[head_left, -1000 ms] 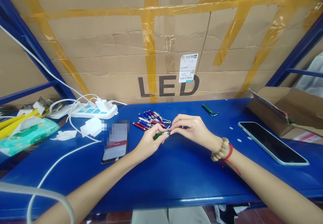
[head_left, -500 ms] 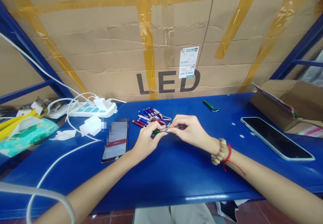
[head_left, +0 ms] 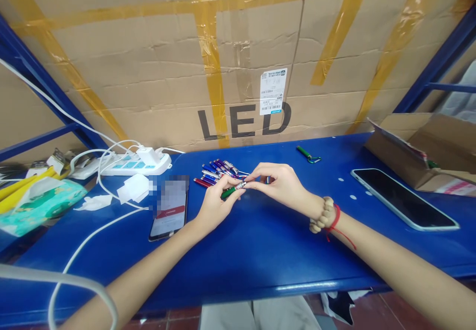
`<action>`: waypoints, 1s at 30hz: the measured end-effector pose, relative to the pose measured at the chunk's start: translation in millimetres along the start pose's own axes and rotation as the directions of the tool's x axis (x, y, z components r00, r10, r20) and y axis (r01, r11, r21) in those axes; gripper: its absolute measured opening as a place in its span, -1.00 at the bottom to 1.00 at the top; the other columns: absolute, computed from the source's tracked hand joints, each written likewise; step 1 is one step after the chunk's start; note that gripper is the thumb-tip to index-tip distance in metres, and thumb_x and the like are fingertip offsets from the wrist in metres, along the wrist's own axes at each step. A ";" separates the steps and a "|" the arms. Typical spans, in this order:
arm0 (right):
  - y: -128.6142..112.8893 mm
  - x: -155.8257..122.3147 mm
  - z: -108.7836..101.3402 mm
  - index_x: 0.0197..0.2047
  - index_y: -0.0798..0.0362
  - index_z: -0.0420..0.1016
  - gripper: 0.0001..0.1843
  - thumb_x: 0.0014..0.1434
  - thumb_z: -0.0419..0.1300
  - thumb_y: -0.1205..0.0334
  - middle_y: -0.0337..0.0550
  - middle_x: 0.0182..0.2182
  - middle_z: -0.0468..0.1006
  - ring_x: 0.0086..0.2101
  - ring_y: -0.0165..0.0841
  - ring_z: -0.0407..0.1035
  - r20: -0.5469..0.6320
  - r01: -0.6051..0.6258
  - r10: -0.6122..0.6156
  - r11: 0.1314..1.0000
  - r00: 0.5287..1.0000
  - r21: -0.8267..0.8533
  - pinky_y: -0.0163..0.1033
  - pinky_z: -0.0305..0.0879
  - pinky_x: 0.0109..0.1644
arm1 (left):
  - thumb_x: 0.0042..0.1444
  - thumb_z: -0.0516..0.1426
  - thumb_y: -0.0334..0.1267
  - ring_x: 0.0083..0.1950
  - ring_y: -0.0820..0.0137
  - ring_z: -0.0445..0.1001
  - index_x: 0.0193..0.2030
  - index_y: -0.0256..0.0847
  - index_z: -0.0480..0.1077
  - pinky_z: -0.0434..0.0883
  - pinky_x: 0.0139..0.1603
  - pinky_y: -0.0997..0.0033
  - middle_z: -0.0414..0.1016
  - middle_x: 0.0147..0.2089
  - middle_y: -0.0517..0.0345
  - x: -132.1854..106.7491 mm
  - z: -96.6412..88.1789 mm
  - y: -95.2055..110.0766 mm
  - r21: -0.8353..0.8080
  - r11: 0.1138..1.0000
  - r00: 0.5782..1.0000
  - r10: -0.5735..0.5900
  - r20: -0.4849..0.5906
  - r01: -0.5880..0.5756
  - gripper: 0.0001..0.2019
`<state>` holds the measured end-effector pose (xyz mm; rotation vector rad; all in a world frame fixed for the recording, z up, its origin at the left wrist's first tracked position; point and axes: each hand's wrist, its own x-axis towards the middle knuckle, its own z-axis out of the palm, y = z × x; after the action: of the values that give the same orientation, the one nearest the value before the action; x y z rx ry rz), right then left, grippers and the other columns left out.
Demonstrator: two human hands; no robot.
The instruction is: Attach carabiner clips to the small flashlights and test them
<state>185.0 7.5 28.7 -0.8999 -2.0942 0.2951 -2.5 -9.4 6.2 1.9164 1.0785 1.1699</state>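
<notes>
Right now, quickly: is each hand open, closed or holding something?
Left hand: closed, holding a green tube.
Right hand: at the tube's silvery end; whether closed on it cannot be told.

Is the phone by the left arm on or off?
On: the phone has a lit screen, with a red band across it.

Over the blue desk (head_left: pixel 282 260), the left hand (head_left: pixel 215 205) grips a green tube (head_left: pixel 227 192) while the right hand (head_left: pixel 283 183) pinches its silvery end (head_left: pixel 240 185). Colored tubes (head_left: pixel 213 172) lie piled just beyond, a lit phone (head_left: pixel 171 221) left, a dark phone (head_left: pixel 403 198) right.
</notes>
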 end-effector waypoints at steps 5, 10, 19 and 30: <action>2.9 1.3 -2.5 -0.35 0.04 0.59 -0.83 0.14 0.21 0.16 -0.19 -0.38 0.57 -0.39 -0.43 0.42 0.016 0.023 -0.024 0.999 1.000 0.032 -0.38 0.20 -0.41 | 0.12 0.09 -0.19 -0.39 0.43 0.45 -0.24 -0.22 0.42 0.37 -0.33 0.48 0.46 -0.45 0.19 1.7 0.5 0.0 -0.002 0.999 0.999 -0.036 0.006 0.036 -0.83; 4.3 0.9 -3.9 -0.36 0.04 0.59 -0.83 0.15 0.20 0.18 -0.16 -0.38 0.58 -0.36 -0.40 0.44 -0.013 0.060 -0.060 0.996 0.998 0.063 -0.35 0.28 -0.30 | 0.18 0.00 -0.10 -0.46 0.49 0.29 -0.17 -0.25 0.45 0.24 -0.45 0.53 0.38 -0.49 0.20 3.0 0.6 -0.1 -0.110 0.986 0.987 -0.117 0.109 0.129 -0.70; 4.2 -2.3 3.3 -0.43 0.04 0.58 -0.83 0.15 0.18 0.26 -0.16 -0.43 0.58 -0.39 -0.40 0.46 -0.023 0.086 -0.084 0.987 0.996 0.137 -0.33 0.33 -0.29 | 0.08 0.07 0.05 -0.58 0.60 0.05 -0.18 -0.30 0.48 0.03 -0.59 0.54 0.18 -0.53 0.28 -3.3 -0.3 7.9 -0.278 0.900 0.923 -0.255 0.289 0.336 -0.58; -8.4 -4.0 12.9 -0.57 0.11 0.51 -0.81 0.01 0.25 0.23 -0.19 -0.60 0.51 -0.58 -0.48 0.30 -0.036 -0.149 0.162 0.960 0.986 0.237 -0.38 0.14 -0.56 | 0.07 0.13 -0.14 -0.58 0.58 0.12 -0.19 -0.28 0.55 0.12 -0.58 0.54 0.28 -0.58 0.26 -7.1 0.9 5.8 -0.275 0.933 0.969 -0.194 0.152 0.230 -0.71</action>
<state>172.6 -0.1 22.2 -0.9205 -1.8933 0.5809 -1.8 -18.4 7.9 1.5793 0.9608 1.0137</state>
